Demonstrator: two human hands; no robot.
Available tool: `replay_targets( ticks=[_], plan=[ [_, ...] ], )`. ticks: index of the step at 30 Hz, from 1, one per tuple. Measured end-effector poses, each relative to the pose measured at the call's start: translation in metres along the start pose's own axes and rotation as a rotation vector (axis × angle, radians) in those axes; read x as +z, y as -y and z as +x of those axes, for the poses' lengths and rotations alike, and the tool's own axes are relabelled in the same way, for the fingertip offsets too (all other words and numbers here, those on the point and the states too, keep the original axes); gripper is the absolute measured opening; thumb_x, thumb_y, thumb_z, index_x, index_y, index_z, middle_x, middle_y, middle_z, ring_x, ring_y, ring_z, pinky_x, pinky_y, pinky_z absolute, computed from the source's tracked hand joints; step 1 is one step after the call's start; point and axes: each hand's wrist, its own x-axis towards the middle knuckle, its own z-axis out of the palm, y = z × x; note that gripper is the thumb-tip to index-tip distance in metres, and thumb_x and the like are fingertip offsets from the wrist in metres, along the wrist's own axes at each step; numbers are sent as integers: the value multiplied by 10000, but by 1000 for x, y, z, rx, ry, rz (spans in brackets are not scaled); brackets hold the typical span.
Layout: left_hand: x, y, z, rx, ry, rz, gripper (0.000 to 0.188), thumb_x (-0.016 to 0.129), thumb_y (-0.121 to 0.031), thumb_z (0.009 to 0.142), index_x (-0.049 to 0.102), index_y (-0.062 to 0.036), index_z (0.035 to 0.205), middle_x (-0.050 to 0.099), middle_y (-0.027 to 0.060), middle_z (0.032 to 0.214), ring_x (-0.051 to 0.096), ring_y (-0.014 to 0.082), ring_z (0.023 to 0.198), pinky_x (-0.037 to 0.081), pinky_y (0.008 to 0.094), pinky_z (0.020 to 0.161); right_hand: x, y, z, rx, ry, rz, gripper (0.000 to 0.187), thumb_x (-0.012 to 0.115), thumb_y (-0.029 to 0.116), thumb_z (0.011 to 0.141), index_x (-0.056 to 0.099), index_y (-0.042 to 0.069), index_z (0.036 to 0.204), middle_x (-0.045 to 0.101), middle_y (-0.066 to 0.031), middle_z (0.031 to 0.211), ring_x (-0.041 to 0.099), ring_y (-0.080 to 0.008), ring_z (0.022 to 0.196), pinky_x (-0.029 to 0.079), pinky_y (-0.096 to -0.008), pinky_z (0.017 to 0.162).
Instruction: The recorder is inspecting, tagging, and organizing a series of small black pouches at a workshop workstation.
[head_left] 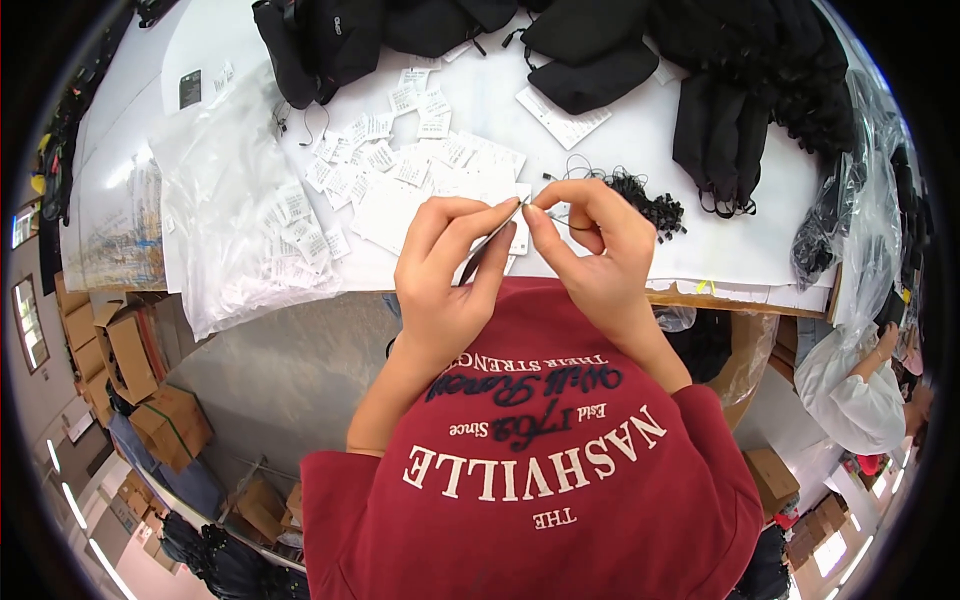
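Note:
Near the table's front edge, my two hands meet at the fingertips. My left hand (pixel 455 252) is closed, holding a narrow dark flat piece (pixel 482 256), seen nearly edge-on, that looks like a black hang tag. My right hand (pixel 602 238) pinches at its upper end, with a thin dark string (pixel 572 226) running by its fingers. What exactly lies between the fingertips is too small to make out. White printed cards (pixel 385 212) lie under and left of my hands. To the right sits a pile of black tag strings (pixel 655 208) with small plastic ends.
Many small white labels (pixel 350 150) spread leftward, some on a clear plastic bag (pixel 215 190) hanging over the table edge. Black fabric goods (pixel 590 60) line the far side, more (pixel 720 140) at far right. Another person's sleeve (pixel 850 395) shows at right. Cardboard boxes (pixel 170 425) stand lower left.

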Motion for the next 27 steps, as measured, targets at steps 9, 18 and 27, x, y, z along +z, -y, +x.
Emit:
replay_targets(
  ticks=[9,18,27],
  plan=[
    [-14,19,7,-214,244,-413,126,609,-76,892,642,40,926,619,88,892,573,140,772,440,243,691,-10,-2,3,220,189,179,121,717,76,784,637,49,870,393,1,573,317,-80,482,257,-245,466],
    [-18,47,4,-511,490,-796,99,582,-104,929,591,-6,919,574,-3,852,523,48,810,418,205,721,-8,-4,2,253,425,246,124,713,33,769,621,24,853,426,6,584,327,-65,523,262,-236,485],
    [-10,42,15,-491,476,-859,108,559,-130,944,549,-26,916,528,-14,831,501,49,733,404,193,651,-3,-27,-1,575,509,904,169,572,193,947,551,35,888,483,41,630,417,-48,533,332,-207,501]
  ],
)
